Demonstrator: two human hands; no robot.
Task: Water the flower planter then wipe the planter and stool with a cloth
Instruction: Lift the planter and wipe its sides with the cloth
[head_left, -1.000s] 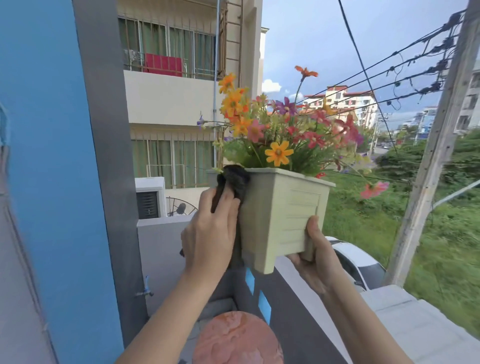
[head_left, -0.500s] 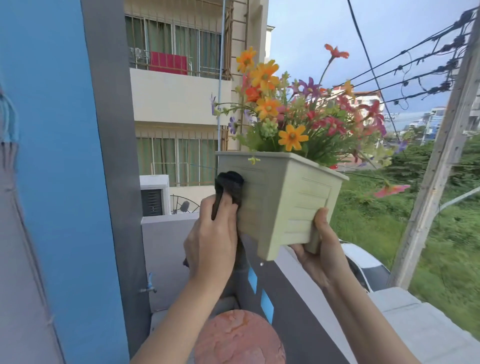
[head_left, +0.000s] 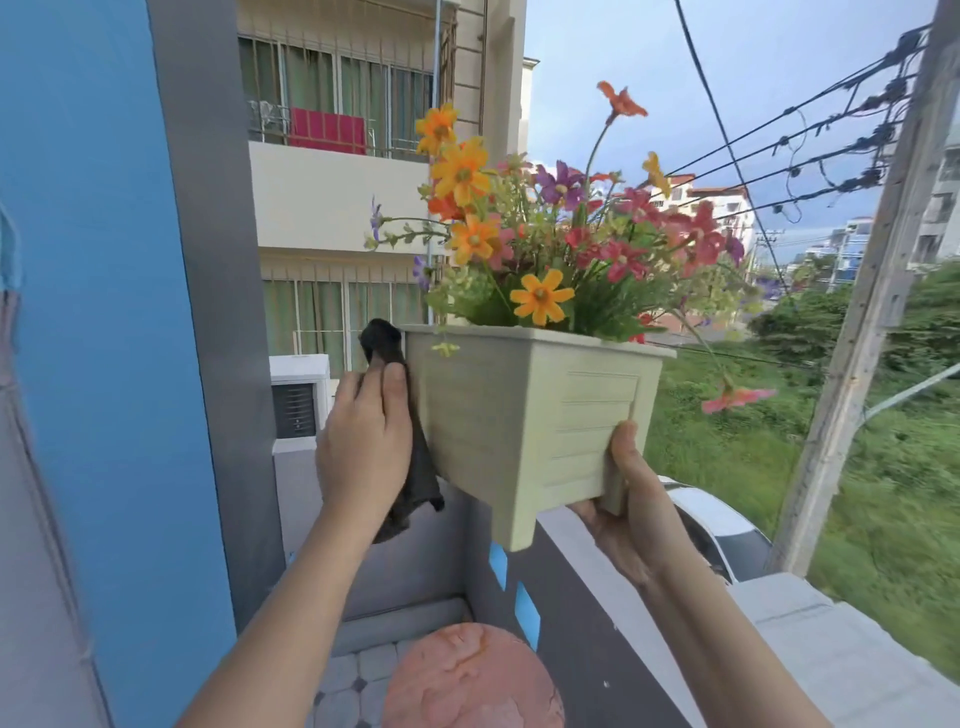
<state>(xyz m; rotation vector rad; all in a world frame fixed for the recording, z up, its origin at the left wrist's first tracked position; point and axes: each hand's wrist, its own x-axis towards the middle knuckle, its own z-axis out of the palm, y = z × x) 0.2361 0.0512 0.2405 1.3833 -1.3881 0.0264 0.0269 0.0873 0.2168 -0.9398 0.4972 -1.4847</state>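
Two hands are busy with the task. My right hand grasps the pale green rectangular plastic planter at its lower right corner. The thumb lies up on the front face and the fingers are under the base, so the planter is in the air above the grey balcony wall. My left hand holds a dark grey cloth and presses it against the planter's left side, near the rim. Many orange, pink and purple flowers stand in it. The round reddish stool is below, well apart.
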